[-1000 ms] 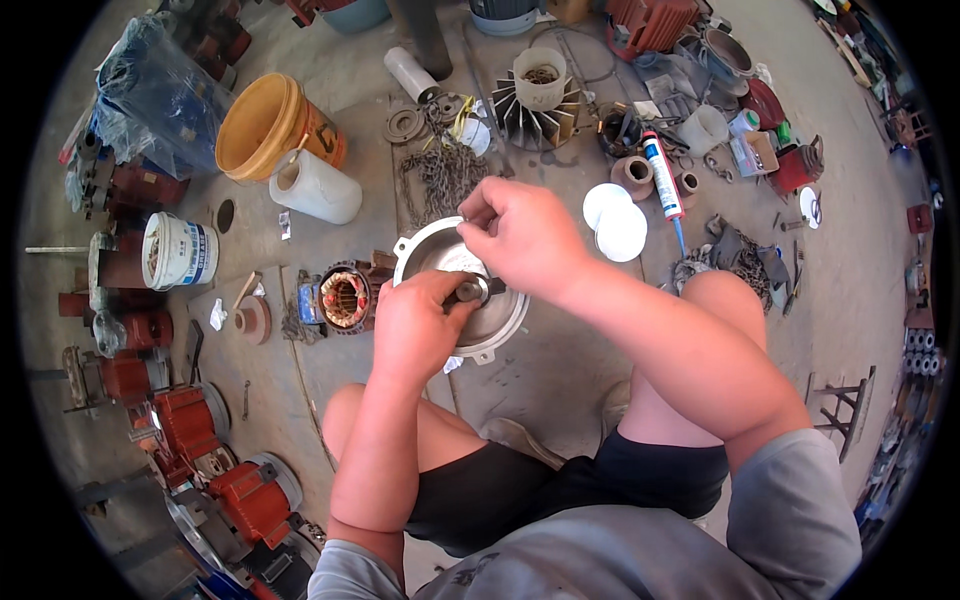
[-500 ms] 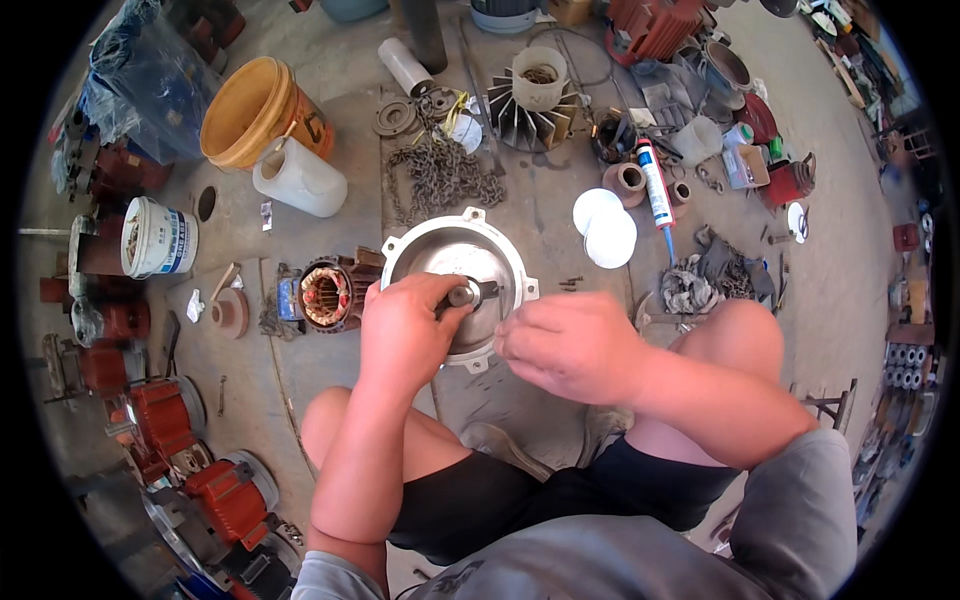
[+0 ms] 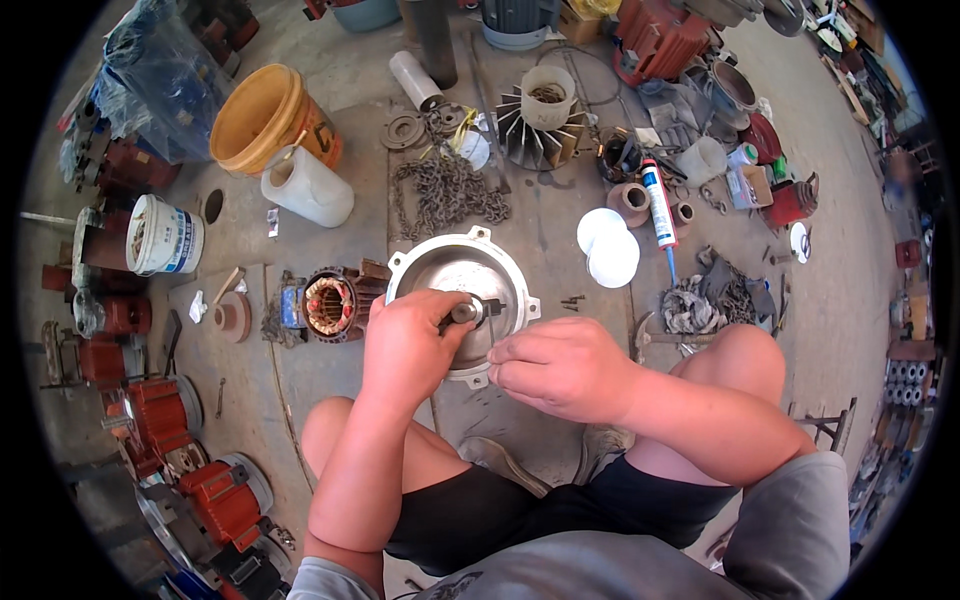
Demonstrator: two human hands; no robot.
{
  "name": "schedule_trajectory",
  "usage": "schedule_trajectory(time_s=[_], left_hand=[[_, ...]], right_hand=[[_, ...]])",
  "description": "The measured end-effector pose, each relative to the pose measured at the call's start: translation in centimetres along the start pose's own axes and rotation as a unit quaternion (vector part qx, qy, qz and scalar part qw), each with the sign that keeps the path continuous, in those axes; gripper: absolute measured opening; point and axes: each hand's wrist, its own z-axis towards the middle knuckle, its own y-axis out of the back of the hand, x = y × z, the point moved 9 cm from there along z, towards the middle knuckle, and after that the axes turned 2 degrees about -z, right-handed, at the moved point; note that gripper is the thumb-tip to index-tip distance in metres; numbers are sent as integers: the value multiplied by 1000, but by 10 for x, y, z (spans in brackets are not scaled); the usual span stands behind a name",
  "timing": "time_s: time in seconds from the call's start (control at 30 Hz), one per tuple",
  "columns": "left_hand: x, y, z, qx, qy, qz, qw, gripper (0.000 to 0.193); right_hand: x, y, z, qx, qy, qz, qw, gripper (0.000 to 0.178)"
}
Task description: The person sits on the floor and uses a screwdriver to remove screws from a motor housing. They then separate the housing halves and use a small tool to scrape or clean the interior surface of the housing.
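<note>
Nearest, between and beyond the knees, the right hand point(image 3: 565, 372) is at the near right edge of a round metal cover point(image 3: 512, 267); its fingers are pinched together, apparently on a thin rod point(image 3: 491, 331) reaching into the cover. The left hand point(image 3: 412, 338) lies over the cover's left side, its fingers closed around a round metal piece point(image 3: 464, 313) near the middle. A dark block point(image 3: 492, 306) is just right of that piece. What supports the cover is hidden. Assessment: the cover appears to be cast metal, probably heavy, stiff and hard to damage; the rim and its projecting lugs look the soundest hold, one hand each side. The round piece seems smooth and may slip if oily; grip it across its sides. The rod looks light and is best pinched. Further left sits a motor body point(image 3: 331, 303); to the right, loose bolts point(image 3: 573, 299) and white discs point(image 3: 613, 262). Farther off, a heaped chain point(image 3: 452, 192) lies on the floor.
</note>
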Motion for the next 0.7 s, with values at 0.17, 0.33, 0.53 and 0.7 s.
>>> schedule_trajectory(time_s=[0.17, 0.33, 0.53, 0.7], left_hand=[[3, -2, -2, 0, 8, 4, 1000, 31], [4, -1, -3, 5, 13, 4, 1000, 30], [7, -2, -3, 6, 15, -3, 1000, 29], [7, -1, -3, 6, 15, -3, 1000, 29]], right_hand=[[-1, -5, 2, 13, 6, 5, 1000, 15], [-4, -5, 4, 26, -31, 3, 999, 14], [-1, -2, 9, -2, -17, 11, 1000, 19], [3, 2, 16, -4, 8, 4, 1000, 18]])
